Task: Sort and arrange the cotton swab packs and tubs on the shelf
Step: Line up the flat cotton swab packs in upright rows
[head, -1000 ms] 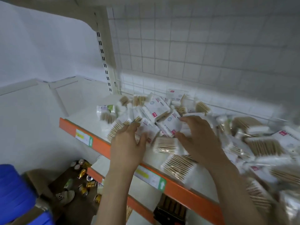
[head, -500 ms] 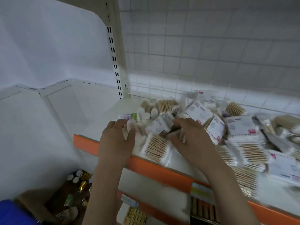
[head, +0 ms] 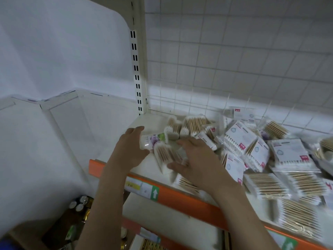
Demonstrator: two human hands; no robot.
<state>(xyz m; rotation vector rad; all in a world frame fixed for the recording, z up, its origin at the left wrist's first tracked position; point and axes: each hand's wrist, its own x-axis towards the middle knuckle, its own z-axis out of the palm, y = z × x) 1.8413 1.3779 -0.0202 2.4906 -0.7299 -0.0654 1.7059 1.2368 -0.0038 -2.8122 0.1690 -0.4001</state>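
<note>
A white wire-grid back panel is standing well beyond the fingers, light falling across its lower part. A cream slotted upright is rising beyond and above the fingers. Plain white wall panels are filling the far left. Below the fingers, cans are lying on the floor.

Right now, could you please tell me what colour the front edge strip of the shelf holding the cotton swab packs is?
Orange front edge strip, best seen in the head view.
</note>
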